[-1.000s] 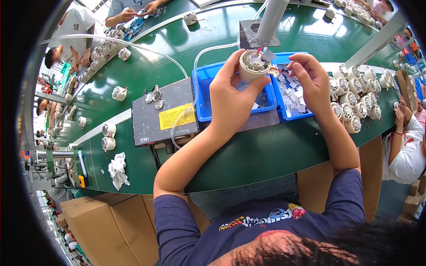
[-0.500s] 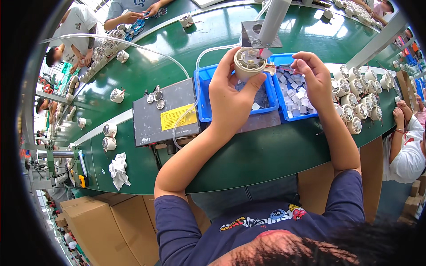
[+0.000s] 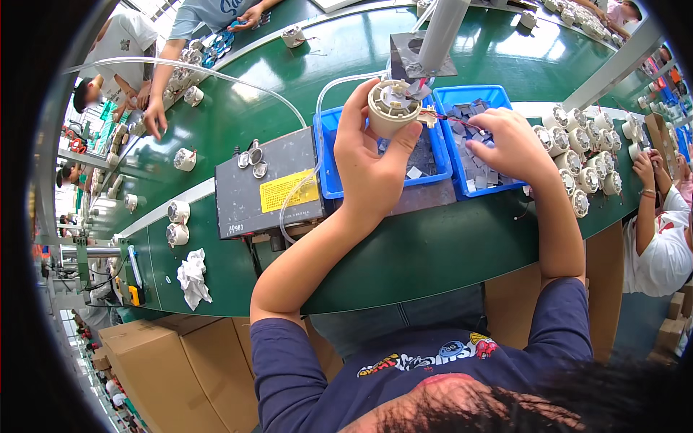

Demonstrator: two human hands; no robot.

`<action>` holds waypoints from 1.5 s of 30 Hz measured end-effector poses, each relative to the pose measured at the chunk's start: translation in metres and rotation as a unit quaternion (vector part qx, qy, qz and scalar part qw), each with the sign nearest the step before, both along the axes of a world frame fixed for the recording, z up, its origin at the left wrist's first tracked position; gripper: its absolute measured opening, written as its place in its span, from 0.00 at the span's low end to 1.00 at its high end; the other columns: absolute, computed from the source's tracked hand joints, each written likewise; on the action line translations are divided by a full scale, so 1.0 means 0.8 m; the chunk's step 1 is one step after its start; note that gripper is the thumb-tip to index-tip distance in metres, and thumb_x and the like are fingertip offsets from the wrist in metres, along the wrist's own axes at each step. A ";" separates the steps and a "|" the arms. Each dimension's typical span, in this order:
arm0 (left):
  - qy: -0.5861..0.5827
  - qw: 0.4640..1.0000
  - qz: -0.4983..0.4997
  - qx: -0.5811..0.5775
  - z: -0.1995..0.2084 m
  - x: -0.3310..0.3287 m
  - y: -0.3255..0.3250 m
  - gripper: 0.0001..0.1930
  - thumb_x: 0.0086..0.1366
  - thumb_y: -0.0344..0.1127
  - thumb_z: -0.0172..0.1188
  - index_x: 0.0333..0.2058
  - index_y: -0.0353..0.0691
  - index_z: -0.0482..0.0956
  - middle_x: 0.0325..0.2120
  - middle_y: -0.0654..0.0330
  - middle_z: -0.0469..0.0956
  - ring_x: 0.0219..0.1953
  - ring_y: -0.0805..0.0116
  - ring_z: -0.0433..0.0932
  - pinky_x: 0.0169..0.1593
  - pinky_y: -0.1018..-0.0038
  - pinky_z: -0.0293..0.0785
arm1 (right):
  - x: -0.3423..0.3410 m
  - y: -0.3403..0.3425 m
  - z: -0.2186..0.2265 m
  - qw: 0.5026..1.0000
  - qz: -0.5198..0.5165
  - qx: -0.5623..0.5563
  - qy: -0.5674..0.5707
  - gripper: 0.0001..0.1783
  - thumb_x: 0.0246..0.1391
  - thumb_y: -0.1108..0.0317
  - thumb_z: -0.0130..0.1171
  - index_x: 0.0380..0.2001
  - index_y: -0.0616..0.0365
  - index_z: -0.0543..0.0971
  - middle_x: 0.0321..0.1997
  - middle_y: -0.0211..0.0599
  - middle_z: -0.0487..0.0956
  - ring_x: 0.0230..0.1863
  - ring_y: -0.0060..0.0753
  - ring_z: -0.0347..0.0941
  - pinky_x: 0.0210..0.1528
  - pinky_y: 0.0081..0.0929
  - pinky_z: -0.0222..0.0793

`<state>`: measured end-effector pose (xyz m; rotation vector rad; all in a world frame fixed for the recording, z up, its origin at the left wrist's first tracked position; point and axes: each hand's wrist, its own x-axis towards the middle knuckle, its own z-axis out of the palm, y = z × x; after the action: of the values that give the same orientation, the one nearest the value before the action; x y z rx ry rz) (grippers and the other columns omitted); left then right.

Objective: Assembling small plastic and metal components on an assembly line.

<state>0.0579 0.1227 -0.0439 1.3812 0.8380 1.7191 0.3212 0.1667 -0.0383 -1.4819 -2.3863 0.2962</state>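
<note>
A cream, round motor housing (image 3: pixel 392 124) with a slotted top is in my left hand (image 3: pixel 369 173), thumb in front and fingers round its left side. It is raised above the left blue bin (image 3: pixel 333 189). Thin dark-red wires (image 3: pixel 449 118) run from its right side to my right hand (image 3: pixel 518 148), whose bent fingers close on their far end. This hand hovers over the right blue bin (image 3: pixel 498 189), which holds many small grey and white square pieces (image 3: pixel 480 162). A grey metal plate (image 3: pixel 404 54) on a white post stands just behind the housing.
A grey control box (image 3: pixel 271 191) with a yellow label and metal rings stands left, with clear tubing (image 3: pixel 321 108) nearby. Rows of similar motors (image 3: pixel 577 159) stand right. A crumpled white cloth (image 3: pixel 193 278) lies front left. Co-workers' hands (image 3: pixel 155 115) reach over the green belt beyond.
My right hand has moved down and left over the right bin, the wires stretching toward it. The housing shifted slightly left. A co-worker's arm now reaches over the belt; motors there moved slightly left.
</note>
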 end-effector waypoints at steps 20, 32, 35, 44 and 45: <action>0.033 0.980 -0.191 -0.054 -0.014 0.034 -0.038 0.36 0.60 0.21 0.80 0.64 0.29 0.71 0.56 0.50 0.83 0.61 0.62 0.84 0.66 0.65 0.81 | 0.009 0.007 0.009 0.907 0.029 -0.076 0.413 0.06 0.58 0.79 0.74 0.40 0.64 0.90 0.38 0.33 0.88 0.39 0.21 0.82 0.43 0.24 0.78; 0.030 0.951 -0.278 -0.132 -0.020 0.024 -0.040 0.31 0.72 0.33 0.74 0.68 0.28 0.75 0.58 0.48 0.82 0.60 0.62 0.82 0.65 0.64 0.79 | 0.015 -0.003 0.014 0.817 0.212 -0.200 0.498 0.07 0.56 0.78 0.78 0.38 0.67 0.89 0.40 0.37 0.87 0.41 0.26 0.81 0.43 0.24 0.78; 0.036 0.952 -0.275 -0.129 -0.024 0.025 -0.040 0.31 0.72 0.33 0.74 0.68 0.29 0.75 0.58 0.48 0.82 0.60 0.61 0.82 0.65 0.64 0.79 | 0.014 -0.006 0.019 0.809 0.223 -0.226 0.495 0.07 0.58 0.76 0.78 0.37 0.67 0.89 0.38 0.36 0.86 0.39 0.24 0.80 0.40 0.22 0.76; 0.054 0.957 -0.263 -0.108 -0.022 0.024 -0.036 0.30 0.72 0.33 0.73 0.68 0.29 0.75 0.59 0.47 0.82 0.61 0.60 0.82 0.67 0.63 0.78 | 0.014 -0.018 0.031 0.802 0.138 -0.317 0.487 0.07 0.61 0.75 0.76 0.37 0.68 0.87 0.37 0.33 0.85 0.35 0.18 0.78 0.37 0.19 0.74; 0.055 0.957 -0.265 -0.109 -0.022 0.023 -0.037 0.31 0.71 0.33 0.73 0.68 0.29 0.75 0.59 0.47 0.82 0.61 0.60 0.82 0.67 0.63 0.78 | 0.012 -0.018 0.030 0.801 0.151 -0.303 0.493 0.07 0.61 0.75 0.76 0.36 0.68 0.87 0.36 0.33 0.85 0.36 0.18 0.78 0.38 0.19 0.74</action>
<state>0.0765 0.0934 -0.0618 1.4004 0.6193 1.1147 0.3312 0.1523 -0.0140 -0.7351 -1.6399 1.5823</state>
